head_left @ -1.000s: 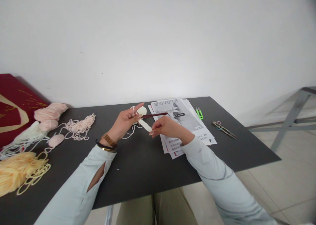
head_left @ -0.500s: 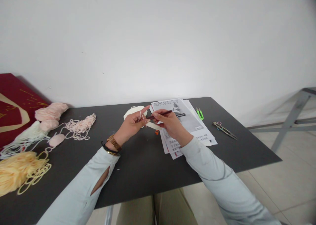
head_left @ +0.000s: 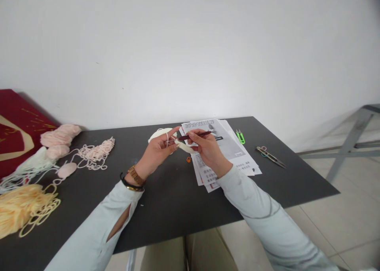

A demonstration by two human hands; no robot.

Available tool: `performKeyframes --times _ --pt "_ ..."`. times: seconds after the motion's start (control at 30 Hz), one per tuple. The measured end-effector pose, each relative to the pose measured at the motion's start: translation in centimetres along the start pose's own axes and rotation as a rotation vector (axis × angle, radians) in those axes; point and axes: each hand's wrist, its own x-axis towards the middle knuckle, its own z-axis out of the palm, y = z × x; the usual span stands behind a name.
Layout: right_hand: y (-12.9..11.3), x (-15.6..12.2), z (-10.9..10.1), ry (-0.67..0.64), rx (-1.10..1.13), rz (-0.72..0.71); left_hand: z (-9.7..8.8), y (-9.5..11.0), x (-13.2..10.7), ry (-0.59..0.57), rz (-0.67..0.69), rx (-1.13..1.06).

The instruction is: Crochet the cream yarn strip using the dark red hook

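My right hand (head_left: 205,146) grips a dark red crochet hook (head_left: 204,134), its tip pointing left toward my other hand. Between thumb and fingers my left hand (head_left: 159,148) pinches one end of a narrow cream crocheted strip (head_left: 184,147). A strand of cream yarn loops round its raised index finger and runs to the hook. The strip curves right, below the hook, to the fingers of my right hand. Behind my left hand lies a cream yarn ball (head_left: 154,133), partly hidden. A small orange stitch marker (head_left: 188,159) is on the table below the strip.
Printed sheets (head_left: 237,150) lie under and beside my right hand. Green thread snips (head_left: 240,136) and scissors (head_left: 270,157) are farther right. Pink yarn (head_left: 61,138), yellow yarn (head_left: 22,207) and a dark red bag (head_left: 18,128) occupy the left of the black table (head_left: 169,207).
My right hand has shifted slightly right and up with the crochet hook, drawing it away from my left hand. More of the strip shows between the hands.
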Motion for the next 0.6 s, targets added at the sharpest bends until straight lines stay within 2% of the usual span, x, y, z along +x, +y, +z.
performKeyframes --times 0.33,0.6 --pt "0.03 -0.11 0.07 -0.014 0.04 0.024 0.36 -0.65 -0.13 0.116 0.035 -0.042" --pt "0.65 -0.02 -0.01 0.038 0.063 0.034 0.55 -0.66 -0.16 0.142 0.052 -0.015"
